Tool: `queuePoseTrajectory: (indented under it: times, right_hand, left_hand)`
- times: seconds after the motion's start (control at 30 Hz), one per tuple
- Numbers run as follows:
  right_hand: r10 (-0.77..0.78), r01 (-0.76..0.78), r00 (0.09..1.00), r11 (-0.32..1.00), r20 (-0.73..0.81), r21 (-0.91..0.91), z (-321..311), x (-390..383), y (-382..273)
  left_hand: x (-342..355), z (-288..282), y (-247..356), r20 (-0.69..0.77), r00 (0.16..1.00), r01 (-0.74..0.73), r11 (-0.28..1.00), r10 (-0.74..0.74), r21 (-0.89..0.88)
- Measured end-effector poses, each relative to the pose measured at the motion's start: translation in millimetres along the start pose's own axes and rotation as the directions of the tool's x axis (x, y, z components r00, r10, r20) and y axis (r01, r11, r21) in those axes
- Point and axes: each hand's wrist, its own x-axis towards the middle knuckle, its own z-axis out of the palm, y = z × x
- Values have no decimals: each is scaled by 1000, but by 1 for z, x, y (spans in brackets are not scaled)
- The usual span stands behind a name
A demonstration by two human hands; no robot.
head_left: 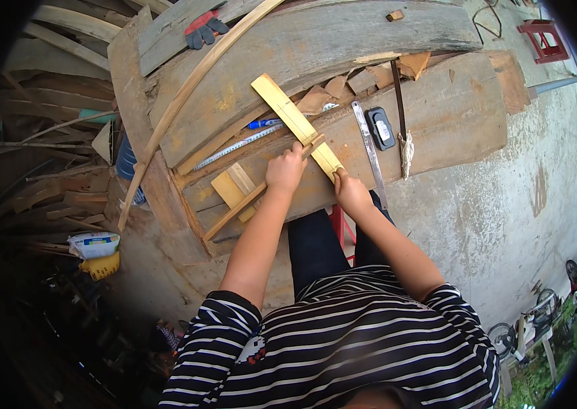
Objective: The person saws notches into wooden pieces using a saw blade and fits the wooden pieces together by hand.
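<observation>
My left hand [285, 169] is closed around a thin wooden strip [235, 217], whose far end lies across a flat yellow board [288, 114] with pencil-like lines on it. At the board's near end, my right hand [352, 193] grips the edge, thumb and fingers closed on it. The board slants from upper left to lower right over the plank bench. Short yellow wood pieces [232, 189] lie left of my left hand. Beyond it are a blue marker [265, 124] and a white graduated measuring strip [237, 147].
Right of the board lie a metal ruler [369, 151], a black case [380, 128] and a dark bar with a white-wrapped end [406, 158]. A long bent wood strip [193, 85] crosses the bench [343, 37] at left, near a glove [203, 31]. A red stool [544, 41] stands far right.
</observation>
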Motion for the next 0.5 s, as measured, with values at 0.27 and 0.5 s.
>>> queuePoseTrajectory:
  times: [0.27, 0.5]
  right_hand:
    - [43, -40, 999, 994, -22, 103, 9, -12, 21]
    - [34, -28, 998, 995, -59, 97, 13, -22, 54]
  left_hand:
    - [1, -1, 0, 33, 999, 10, 1000, -10, 3]
    - [0, 1, -1, 7, 1000, 3, 1000, -3, -6]
